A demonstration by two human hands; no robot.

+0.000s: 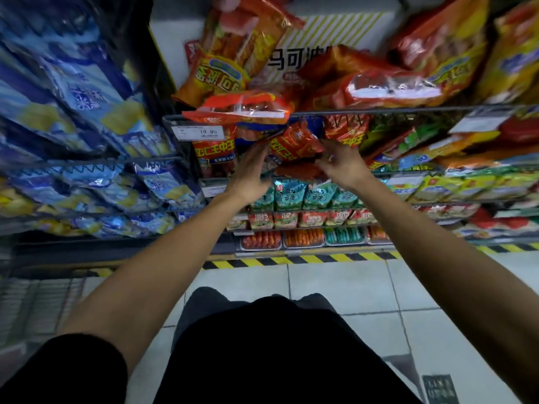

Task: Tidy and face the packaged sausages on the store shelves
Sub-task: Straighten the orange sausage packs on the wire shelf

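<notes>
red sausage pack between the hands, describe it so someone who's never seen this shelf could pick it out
Find the white price tag reading 19.90 on the wire shelf rail. Just right of it and below the rail, the red sausage pack sits between the left hand and right hand. Unlike the upright pack beneath the tag, it is tilted.

Blue snack bags (87, 91): fill left shelving.
Price tag (198, 132): clipped to shelf rail.
Hazard tape (291, 260): along floor edge.
Floor tiles (335, 287): pale.
</notes>
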